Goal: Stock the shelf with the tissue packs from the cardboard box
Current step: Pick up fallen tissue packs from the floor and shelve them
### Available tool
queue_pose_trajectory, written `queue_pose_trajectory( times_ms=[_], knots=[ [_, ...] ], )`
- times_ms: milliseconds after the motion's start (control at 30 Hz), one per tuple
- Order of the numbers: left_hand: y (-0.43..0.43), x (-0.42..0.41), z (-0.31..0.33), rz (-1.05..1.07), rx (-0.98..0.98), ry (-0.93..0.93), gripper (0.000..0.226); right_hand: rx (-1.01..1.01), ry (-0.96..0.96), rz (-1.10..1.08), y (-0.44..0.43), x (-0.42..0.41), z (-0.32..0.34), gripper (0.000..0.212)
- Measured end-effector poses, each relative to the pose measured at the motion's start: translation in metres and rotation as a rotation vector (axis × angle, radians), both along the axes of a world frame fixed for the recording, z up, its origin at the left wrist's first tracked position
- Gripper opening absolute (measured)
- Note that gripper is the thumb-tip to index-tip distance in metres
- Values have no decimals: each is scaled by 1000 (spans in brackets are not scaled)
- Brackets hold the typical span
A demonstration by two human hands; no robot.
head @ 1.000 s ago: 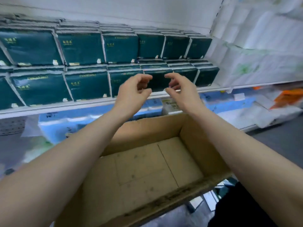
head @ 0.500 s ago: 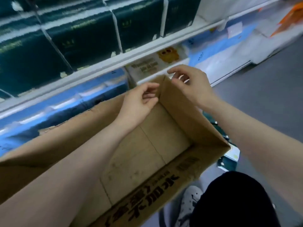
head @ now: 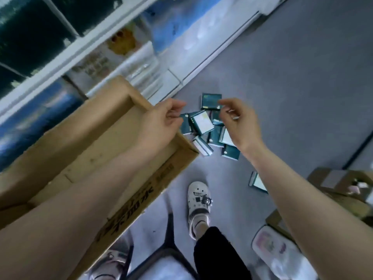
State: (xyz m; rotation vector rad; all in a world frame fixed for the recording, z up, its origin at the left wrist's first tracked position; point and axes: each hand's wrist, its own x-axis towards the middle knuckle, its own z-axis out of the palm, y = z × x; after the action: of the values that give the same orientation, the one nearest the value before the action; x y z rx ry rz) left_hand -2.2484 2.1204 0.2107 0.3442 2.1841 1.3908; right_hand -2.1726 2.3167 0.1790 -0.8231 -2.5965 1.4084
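Note:
The brown cardboard box (head: 125,150) sits at the left under my left forearm, and the part of its inside that shows holds nothing. Several dark green tissue packs (head: 202,123) lie in a loose pile on the grey floor beyond the box's right corner. One more pack (head: 257,181) lies apart, partly hidden by my right arm. My left hand (head: 161,122) and my right hand (head: 239,122) hover above the pile, fingers loosely curled and apart, holding nothing. Dark green packs (head: 30,37) fill the shelf at top left.
A white shelf edge (head: 66,55) runs diagonally at upper left, with blue and white packaged goods (head: 179,29) below it. My white shoe (head: 198,201) stands on the floor. Other cardboard boxes (head: 343,186) sit at the right. A dark stool frame (head: 169,239) is below the box.
The view has swung from the shelf down to the floor. Both hands moved from in front of the shelf, past the box's far corner, to above the pile of packs on the floor.

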Motion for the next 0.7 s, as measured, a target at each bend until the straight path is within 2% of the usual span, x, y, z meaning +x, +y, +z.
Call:
queue_pose_trajectory(
  times_ms=[167, 400, 700],
  knots=[
    [77, 19, 5, -90, -20, -43, 37, 2, -128, -109, 65, 68, 9, 32],
    [159, 44, -10, -176, -63, -93, 40, -22, -270, -182, 131, 148, -15, 26],
    [215, 52, -26, -218, -196, -48, 41, -35, -368, -207, 172, 190, -40, 32]
  ],
)
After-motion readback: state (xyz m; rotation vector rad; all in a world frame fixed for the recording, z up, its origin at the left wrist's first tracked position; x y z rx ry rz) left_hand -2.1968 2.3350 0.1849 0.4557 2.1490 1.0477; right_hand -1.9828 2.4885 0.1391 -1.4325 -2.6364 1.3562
